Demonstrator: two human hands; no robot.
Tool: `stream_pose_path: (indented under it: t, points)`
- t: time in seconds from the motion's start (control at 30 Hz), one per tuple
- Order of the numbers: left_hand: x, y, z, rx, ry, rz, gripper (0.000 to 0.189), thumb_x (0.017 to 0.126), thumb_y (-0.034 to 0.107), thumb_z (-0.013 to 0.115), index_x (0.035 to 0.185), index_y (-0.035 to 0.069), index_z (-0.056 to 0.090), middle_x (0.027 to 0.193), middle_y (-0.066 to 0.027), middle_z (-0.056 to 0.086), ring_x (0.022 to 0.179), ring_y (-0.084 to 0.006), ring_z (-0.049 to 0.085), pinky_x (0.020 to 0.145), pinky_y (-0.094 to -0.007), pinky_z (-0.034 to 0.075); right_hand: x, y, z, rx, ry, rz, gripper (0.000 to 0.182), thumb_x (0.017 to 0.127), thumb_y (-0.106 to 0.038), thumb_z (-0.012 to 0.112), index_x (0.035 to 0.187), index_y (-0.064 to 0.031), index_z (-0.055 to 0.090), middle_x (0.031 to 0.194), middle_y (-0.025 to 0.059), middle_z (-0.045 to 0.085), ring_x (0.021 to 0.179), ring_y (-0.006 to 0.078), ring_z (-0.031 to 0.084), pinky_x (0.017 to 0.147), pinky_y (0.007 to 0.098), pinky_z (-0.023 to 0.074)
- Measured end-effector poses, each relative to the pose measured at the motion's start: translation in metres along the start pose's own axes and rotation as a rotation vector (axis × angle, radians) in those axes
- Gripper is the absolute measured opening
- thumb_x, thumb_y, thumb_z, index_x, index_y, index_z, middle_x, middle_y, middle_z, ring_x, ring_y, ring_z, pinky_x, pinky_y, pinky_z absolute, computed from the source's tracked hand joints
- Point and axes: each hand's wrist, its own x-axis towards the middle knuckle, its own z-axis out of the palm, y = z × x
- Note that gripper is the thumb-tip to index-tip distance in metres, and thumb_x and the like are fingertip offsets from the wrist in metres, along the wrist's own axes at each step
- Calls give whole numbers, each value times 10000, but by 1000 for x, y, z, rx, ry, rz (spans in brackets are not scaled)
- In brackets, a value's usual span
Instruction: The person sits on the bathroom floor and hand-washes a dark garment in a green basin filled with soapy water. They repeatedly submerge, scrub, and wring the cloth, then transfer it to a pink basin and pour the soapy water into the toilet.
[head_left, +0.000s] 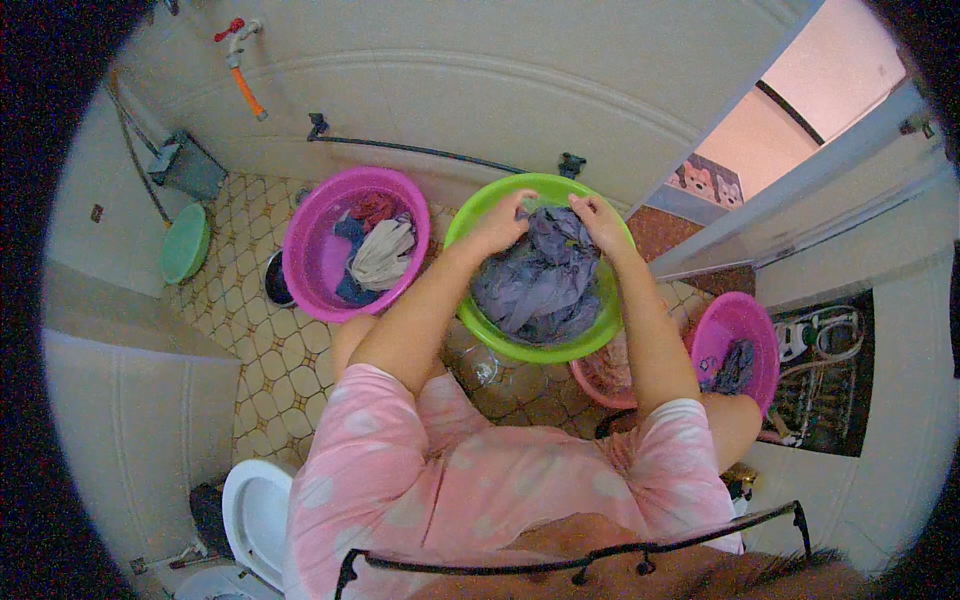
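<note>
A green plastic basin (544, 352) stands before me with wet dark grey-purple cloth (540, 289) in water. My left hand (506, 221) is over its upper left part, fingers curled at the cloth's edge; whether they pinch it is unclear. My right hand (598, 221) grips the upper right edge of the same cloth. To the left, a magenta basin (296, 259) holds a light beige cloth (384, 255), a red cloth (375, 210) and a dark blue cloth (347, 289). A smaller pink basin (761, 330) at the right holds dark cloth (735, 367).
Behind the basins runs a wall with a dark towel bar (427, 152) and a red-handled tap (236, 34). A green bowl (186, 244) leans at the left. A salmon-coloured basin (604, 375) sits partly under my right arm. A toilet seat (259, 517) is at lower left, a doorway at upper right.
</note>
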Motion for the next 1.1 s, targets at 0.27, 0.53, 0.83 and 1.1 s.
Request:
stream_pose_path:
  t: [0.27, 0.53, 0.83, 1.1]
  points:
    - [-7, 34, -16, -169, -361, -70, 608, 677, 226, 637, 1216, 56, 413, 1244, -117, 436, 1122, -247, 427, 957, -347, 325, -2, -26, 1, 241, -253, -194, 425, 733, -383, 646, 1006, -64, 580, 947, 89, 600, 861, 179, 551, 776, 303, 427]
    - [-6, 56, -49, -1177, 126, -326, 266, 740, 237, 536, 948, 71, 551, 920, -78, 595, 835, -215, 573, 781, -361, 447, -46, 16, 37, 252, -426, 33, 579, 717, -288, 656, 1181, -15, 444, 1092, 95, 532, 1041, 207, 484, 886, 312, 386]
    - [-3, 6, -73, -1223, 135, -525, 219, 693, 243, 546, 844, 85, 562, 809, -74, 592, 727, -229, 566, 679, -370, 470, -45, 2, 20, 1036, -82, 64, 373, 766, -248, 557, 1064, -44, 463, 956, 61, 532, 831, 200, 529, 752, 309, 439]
    - [-9, -22, 8, 168, 171, 149, 418, 687, 52, 500, 1096, 121, 549, 1106, -180, 502, 1021, -338, 465, 917, -398, 359, 13, 49, -11, 129, 88, -122, 419, 761, -230, 574, 1117, -84, 409, 1008, 161, 543, 923, 258, 537, 778, 366, 450]
